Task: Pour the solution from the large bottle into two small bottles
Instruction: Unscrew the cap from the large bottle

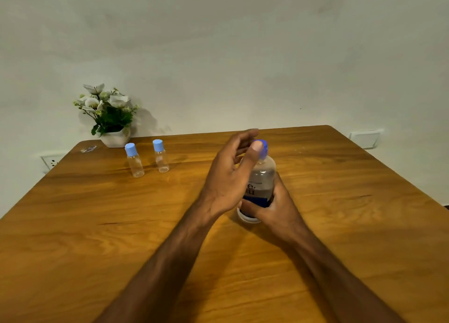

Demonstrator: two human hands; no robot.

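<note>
The large clear bottle (262, 177) with a blue label and blue cap (263, 149) stands upright at the middle of the wooden table (121, 225). My right hand (274, 206) is wrapped around its lower body. My left hand (233, 174) is beside the bottle's neck, thumb pressed against the blue cap and fingers spread apart behind it. Two small clear bottles stand upright at the back left, both with light blue caps on: one (134, 161) to the left, the other (160, 156) just right of it. They look empty.
A white pot of white flowers (109, 118) stands at the table's back left edge against the wall. A small wrapper or card (88, 149) lies near the back left corner. Wall sockets (364, 139) sit behind the table.
</note>
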